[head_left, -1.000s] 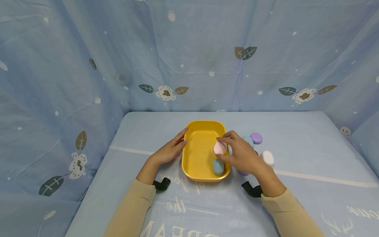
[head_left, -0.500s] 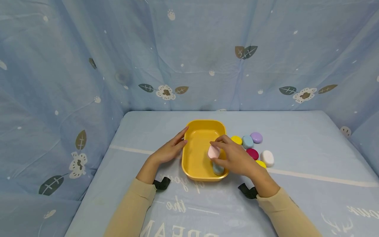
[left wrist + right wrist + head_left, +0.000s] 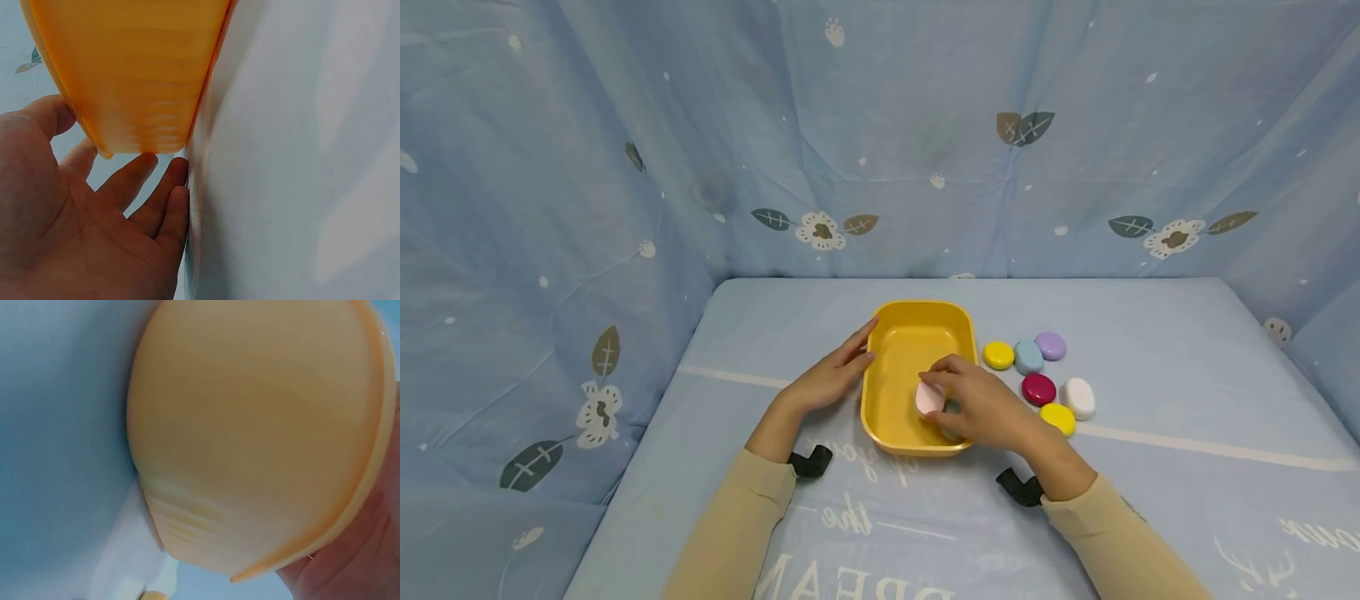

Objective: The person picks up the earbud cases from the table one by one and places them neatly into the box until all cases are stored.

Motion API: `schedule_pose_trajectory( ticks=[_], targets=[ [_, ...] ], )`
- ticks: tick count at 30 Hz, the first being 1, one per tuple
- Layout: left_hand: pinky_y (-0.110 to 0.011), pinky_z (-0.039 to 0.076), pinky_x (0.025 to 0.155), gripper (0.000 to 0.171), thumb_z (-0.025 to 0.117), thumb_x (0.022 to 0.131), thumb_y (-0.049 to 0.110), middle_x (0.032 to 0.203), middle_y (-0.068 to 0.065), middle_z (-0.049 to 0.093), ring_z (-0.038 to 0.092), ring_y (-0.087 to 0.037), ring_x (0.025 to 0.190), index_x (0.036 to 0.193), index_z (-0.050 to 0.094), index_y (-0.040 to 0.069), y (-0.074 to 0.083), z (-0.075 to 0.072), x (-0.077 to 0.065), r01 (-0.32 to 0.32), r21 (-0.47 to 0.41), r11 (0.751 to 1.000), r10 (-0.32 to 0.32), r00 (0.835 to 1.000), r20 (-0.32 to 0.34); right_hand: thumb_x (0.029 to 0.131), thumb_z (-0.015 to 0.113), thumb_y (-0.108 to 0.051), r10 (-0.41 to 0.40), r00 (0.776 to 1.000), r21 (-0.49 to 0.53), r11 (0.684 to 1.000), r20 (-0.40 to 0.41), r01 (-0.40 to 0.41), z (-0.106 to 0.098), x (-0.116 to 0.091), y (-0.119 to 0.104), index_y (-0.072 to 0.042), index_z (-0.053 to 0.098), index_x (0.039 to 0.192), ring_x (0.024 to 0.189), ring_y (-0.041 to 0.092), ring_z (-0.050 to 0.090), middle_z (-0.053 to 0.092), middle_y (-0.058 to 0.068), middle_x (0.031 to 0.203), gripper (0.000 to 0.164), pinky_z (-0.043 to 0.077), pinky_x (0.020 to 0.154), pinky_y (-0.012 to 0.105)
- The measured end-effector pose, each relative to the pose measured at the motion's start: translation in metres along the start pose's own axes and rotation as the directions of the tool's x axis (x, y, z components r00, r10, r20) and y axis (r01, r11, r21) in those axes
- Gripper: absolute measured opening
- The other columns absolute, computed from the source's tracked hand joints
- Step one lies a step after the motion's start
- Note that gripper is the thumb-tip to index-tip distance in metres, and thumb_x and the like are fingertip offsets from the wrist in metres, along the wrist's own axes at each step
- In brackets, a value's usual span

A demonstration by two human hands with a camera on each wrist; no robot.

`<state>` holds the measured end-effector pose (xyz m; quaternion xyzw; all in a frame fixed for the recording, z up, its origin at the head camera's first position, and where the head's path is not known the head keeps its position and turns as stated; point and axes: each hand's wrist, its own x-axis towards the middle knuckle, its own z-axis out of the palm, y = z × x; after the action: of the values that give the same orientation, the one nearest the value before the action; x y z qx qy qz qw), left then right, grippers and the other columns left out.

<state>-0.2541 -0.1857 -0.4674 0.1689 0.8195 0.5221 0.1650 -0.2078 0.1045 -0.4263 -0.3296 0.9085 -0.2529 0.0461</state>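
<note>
Left hand (image 3: 822, 385): At centre-left of the frame, relaxed fingers are resting against the tray's side, gripping nothing.
Yellow tray (image 3: 893, 354): Occupying mid-frame, it is sitting between both hands.
Pale pink piece (image 3: 929, 400): Pinched at the tray's lower middle, it is apparently being placed inside; whether it is touching the floor is not showing.
Blue-grey piece (image 3: 952, 407): Lying in the tray's lower right, it is partly hiding behind fingers.
Right hand (image 3: 988, 407): Thumb and fingers are holding the pink piece; the next move is seemingly calling for a gentle release.
Loose pieces (image 3: 1038, 389): Six are waiting right of centre.
</note>
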Motion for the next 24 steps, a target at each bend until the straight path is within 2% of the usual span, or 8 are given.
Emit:
schedule_pose_trajectory(
  ticks=[15, 24],
  targets=[
    [-0.051, 0.027, 0.128, 0.06, 0.044, 0.112, 0.04, 0.175, 0.005, 0.015, 0.033, -0.03, 0.156, 0.164, 0.016, 0.046, -0.001, -0.0007, 0.0006, 0.012, 0.013, 1.0, -0.012, 1.0, 0.0, 0.091, 0.081, -0.035, -0.028, 0.999, -0.045, 0.999, 0.029, 0.029, 0.0057, 0.0014, -0.0005, -0.01, 0.069, 0.135, 0.119, 0.025, 0.062, 0.066, 0.005, 0.13, 0.052, 0.052, 0.109, 0.045],
    [-0.051, 0.027, 0.128, 0.059, 0.044, 0.112, 0.039, 0.174, 0.004, 0.016, 0.032, -0.029, 0.156, 0.164, 0.016, 0.045, 0.0008, -0.0008, -0.0004, 0.012, 0.0, 1.0, -0.012, 1.0, 0.005, 0.091, 0.08, -0.037, -0.026, 0.997, -0.063, 0.998, 0.068, 0.03, 0.0083, 0.0021, 0.0004, -0.012, 0.069, 0.136, 0.129, 0.029, 0.057, 0.067, 0.005, 0.133, 0.053, 0.043, 0.117, 0.051]
  ],
)
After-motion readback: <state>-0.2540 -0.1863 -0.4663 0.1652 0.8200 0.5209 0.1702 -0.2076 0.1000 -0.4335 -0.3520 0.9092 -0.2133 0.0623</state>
